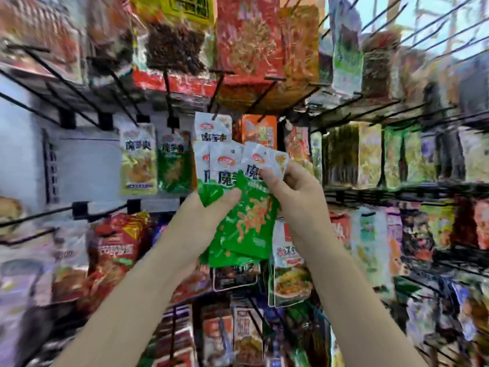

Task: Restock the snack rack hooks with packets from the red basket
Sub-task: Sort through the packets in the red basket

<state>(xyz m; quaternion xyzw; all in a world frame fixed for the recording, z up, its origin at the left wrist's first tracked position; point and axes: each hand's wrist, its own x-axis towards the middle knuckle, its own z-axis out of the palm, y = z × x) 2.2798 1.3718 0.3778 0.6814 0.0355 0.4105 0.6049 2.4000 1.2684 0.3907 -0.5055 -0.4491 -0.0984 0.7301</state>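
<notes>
A fan of green packets (232, 207) is held in the left hand (201, 221); the front one is pinched at its top corner by the right hand (293, 192). Separation for hanging seems under way. Next, its hole is to be threaded onto the hook (215, 94) just above the grip. The red basket is not seen.

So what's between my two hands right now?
In the head view, a fan of green and white packets fills the gap: the left hand holds the lower part, the right hand pinches the front packet's top.
</notes>
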